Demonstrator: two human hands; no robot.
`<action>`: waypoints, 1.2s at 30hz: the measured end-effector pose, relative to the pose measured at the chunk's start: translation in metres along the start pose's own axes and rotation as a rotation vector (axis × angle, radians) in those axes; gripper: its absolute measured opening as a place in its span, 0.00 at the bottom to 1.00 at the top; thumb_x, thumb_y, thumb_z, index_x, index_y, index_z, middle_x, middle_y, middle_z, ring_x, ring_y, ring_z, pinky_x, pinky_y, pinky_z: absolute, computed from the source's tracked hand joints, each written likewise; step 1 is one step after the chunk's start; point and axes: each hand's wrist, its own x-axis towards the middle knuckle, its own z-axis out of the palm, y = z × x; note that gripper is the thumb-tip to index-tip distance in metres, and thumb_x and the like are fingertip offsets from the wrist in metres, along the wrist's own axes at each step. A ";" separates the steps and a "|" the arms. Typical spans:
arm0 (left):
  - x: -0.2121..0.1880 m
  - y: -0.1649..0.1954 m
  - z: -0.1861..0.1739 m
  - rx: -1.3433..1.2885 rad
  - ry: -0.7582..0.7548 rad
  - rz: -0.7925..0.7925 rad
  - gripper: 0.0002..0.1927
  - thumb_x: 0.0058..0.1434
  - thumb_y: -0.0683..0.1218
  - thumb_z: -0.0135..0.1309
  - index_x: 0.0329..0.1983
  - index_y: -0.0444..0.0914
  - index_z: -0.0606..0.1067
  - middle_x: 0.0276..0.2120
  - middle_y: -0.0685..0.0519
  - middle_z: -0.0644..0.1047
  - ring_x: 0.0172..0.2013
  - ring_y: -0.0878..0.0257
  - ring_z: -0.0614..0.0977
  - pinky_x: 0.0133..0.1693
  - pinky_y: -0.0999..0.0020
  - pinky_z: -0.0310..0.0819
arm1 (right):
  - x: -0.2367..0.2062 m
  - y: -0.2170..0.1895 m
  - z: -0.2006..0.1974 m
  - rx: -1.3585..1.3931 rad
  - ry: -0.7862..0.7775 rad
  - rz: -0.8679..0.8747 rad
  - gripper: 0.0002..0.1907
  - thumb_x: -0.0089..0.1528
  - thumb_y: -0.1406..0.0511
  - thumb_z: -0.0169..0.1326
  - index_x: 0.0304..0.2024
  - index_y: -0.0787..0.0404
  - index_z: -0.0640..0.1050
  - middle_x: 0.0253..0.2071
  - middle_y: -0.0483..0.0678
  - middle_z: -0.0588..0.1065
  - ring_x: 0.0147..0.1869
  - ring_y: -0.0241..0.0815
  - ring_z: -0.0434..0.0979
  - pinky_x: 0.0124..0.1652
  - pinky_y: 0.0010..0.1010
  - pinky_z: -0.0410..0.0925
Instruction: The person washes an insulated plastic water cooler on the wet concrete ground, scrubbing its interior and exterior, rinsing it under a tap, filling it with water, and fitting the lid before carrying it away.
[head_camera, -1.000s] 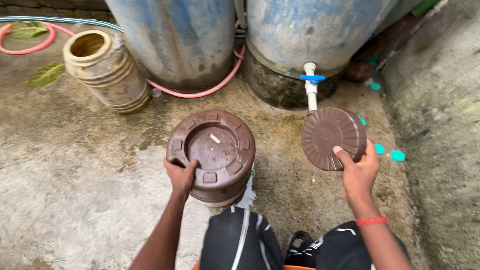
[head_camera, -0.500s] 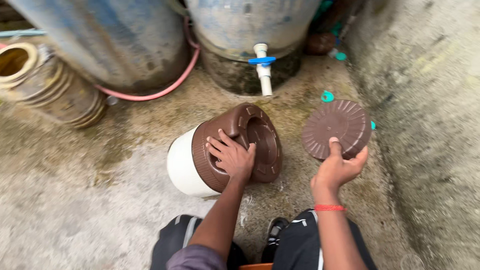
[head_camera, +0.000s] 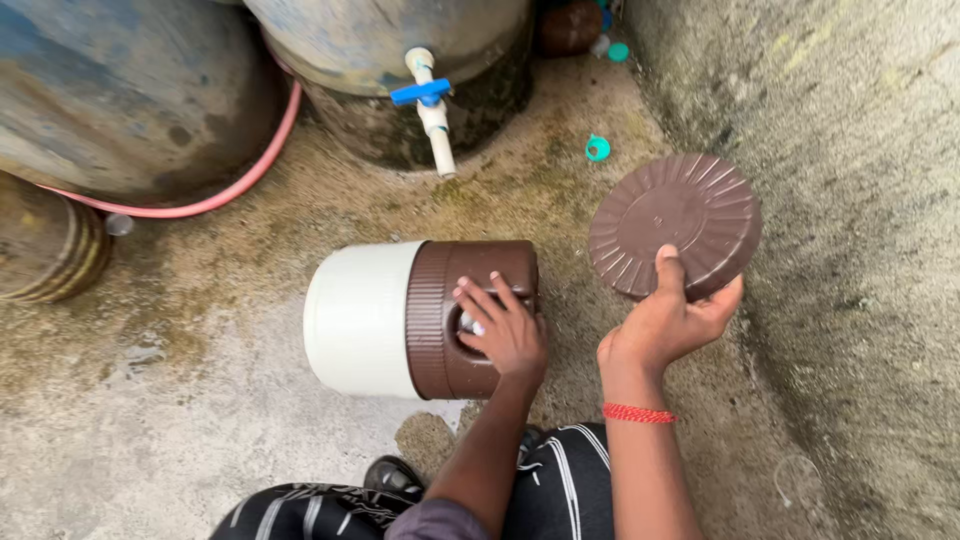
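Jug (head_camera: 385, 318) – white, brown; lid (head_camera: 672, 225) – brown.

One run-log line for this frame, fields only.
left hand: grips brown top of jug | jug: on its side on floor | right hand: holds brown lid | tap: behind
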 end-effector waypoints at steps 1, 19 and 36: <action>0.001 0.006 0.006 0.016 -0.034 0.016 0.49 0.58 0.64 0.60 0.75 0.44 0.52 0.74 0.32 0.38 0.74 0.38 0.40 0.56 0.23 0.55 | 0.003 0.000 -0.002 0.010 -0.008 -0.007 0.26 0.62 0.77 0.58 0.61 0.67 0.68 0.60 0.54 0.74 0.60 0.45 0.79 0.59 0.37 0.74; 0.152 -0.256 -0.068 -0.348 0.321 -0.224 0.22 0.61 0.48 0.65 0.55 0.34 0.76 0.50 0.40 0.75 0.47 0.50 0.78 0.50 0.57 0.70 | 0.019 0.013 -0.014 0.080 -0.060 -0.004 0.26 0.60 0.79 0.61 0.59 0.65 0.70 0.59 0.50 0.75 0.61 0.41 0.77 0.63 0.36 0.71; 0.186 -0.297 -0.019 -0.912 -0.484 -0.414 0.33 0.63 0.68 0.52 0.45 0.34 0.82 0.42 0.44 0.82 0.42 0.57 0.80 0.45 0.61 0.73 | -0.012 0.021 -0.005 -0.190 -0.341 -0.136 0.25 0.64 0.80 0.61 0.62 0.67 0.70 0.59 0.50 0.76 0.61 0.38 0.78 0.62 0.30 0.73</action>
